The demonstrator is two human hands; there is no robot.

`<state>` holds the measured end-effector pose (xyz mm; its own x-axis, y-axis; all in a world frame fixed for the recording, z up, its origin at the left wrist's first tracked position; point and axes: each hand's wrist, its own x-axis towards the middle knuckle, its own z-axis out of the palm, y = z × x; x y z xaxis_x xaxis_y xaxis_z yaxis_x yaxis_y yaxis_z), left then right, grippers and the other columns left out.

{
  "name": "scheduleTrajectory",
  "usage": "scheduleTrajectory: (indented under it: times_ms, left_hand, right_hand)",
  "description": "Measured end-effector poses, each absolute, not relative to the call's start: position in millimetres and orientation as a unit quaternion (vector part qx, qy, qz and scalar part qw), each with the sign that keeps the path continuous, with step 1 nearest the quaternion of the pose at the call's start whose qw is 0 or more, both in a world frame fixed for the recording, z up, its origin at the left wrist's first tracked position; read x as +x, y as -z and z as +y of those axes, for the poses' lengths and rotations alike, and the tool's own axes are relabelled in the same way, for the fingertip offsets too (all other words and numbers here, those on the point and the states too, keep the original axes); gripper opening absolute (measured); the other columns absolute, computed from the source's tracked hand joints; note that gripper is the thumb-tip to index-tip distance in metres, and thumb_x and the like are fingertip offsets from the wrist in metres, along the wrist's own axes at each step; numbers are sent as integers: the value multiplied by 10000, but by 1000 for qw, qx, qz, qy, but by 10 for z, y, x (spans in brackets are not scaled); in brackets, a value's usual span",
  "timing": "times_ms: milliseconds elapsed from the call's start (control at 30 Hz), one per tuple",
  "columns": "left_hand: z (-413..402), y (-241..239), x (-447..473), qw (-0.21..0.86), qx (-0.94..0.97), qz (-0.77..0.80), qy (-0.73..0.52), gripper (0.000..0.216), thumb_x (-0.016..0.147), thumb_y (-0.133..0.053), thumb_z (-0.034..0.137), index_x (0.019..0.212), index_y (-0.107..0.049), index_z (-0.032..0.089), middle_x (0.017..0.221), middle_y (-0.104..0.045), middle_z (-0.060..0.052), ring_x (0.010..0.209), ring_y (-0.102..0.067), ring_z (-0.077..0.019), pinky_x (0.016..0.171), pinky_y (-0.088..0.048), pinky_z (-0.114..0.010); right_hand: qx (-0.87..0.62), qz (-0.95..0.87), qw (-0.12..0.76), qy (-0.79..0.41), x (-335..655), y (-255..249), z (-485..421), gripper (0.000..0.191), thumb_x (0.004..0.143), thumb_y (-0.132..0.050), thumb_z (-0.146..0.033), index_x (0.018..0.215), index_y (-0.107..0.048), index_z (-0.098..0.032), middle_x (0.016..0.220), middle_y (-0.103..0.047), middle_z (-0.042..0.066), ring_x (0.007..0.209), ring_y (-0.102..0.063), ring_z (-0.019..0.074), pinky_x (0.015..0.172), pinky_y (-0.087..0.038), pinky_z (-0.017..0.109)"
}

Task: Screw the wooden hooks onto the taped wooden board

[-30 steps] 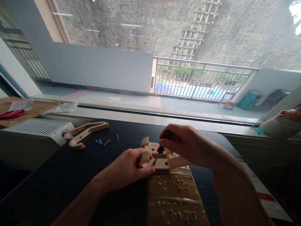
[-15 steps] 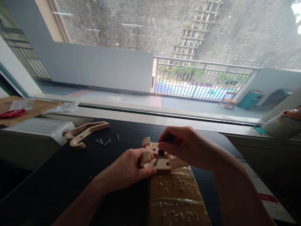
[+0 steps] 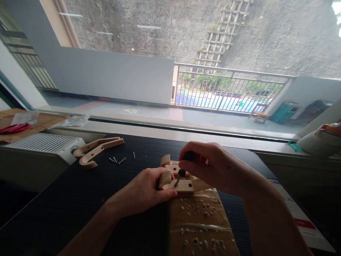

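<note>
My right hand (image 3: 206, 163) is closed around the dark handle of a screwdriver (image 3: 182, 173). Its tip stands in a hole near the curved end of a pale wooden hook (image 3: 183, 185). With fingers and thumb, my left hand (image 3: 151, 186) grips that hook at its curved end, against a wooden board (image 3: 198, 227) wrapped in clear film. Many small holes pit the board's near part. A second wooden hook (image 3: 165, 160) lies just behind, partly hidden by my hands.
Two more wooden hooks (image 3: 102, 144) rest on the black table (image 3: 128, 227) at the back left, with several screws (image 3: 117, 160) beside them. A white ribbed appliance (image 3: 37, 145) and red-handled scissors (image 3: 16, 128) are further left. A lit screen (image 3: 301, 217) lies at the right.
My right hand and the screwdriver handle have shifted very slightly left, with the tip still in the same hole. My left hand keeps its grip on the hook.
</note>
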<state>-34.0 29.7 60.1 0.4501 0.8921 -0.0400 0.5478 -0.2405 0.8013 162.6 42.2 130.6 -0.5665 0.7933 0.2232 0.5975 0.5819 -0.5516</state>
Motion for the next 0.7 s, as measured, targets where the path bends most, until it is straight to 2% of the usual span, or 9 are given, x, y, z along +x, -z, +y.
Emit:
scheduleTrajectory:
  times_ms: [233,367,467,567,700]
  left_hand:
    - [292,-599,-333,387,752,475,-244,184,703,-607,323,772,-606,152,755,-588,15,687,-526,-139,656,-411,-213]
    - [300,-589,-346,379,761,471,-234,202,718,-604,347,780,-605,155,760,-585,18,667,-507,-126,622,-396,-202]
    - [307,-588,-357,379,765,474,-217,214,737,-591,373,814,-607,174,748,-568,37,638,-478,-112,573,-374,-193]
    - [306,-595,-361,384,763,473,-215,195,743,-588,357,818,-610,178,765,-574,40,650,-483,-113,583,-378,-192]
    - [296,-606,-348,396,763,456,-232,164,735,-589,287,850,-616,172,916,-617,17,754,-534,-137,679,-403,-203]
  right_hand:
    - [-491,-829,244,-112,1601,-1164,600,304,851,-452,-457,705,-527,-202,528,-478,-51,486,-362,69,433,-245,206]
    - [-460,-847,223,-144,1586,-1262,475,245,854,-455,-461,832,-548,-235,587,-515,-59,514,-390,69,460,-274,197]
    - [-420,-866,201,-181,1599,-1336,376,178,880,-435,-392,914,-548,-259,652,-544,-62,541,-398,64,490,-301,185]
    - [-418,-866,198,-188,1626,-1324,387,188,882,-433,-382,868,-558,-242,643,-538,-54,541,-389,66,482,-291,186]
    - [-467,-846,209,-150,1644,-1245,493,302,867,-429,-463,801,-576,-207,561,-482,-41,500,-370,74,450,-245,209]
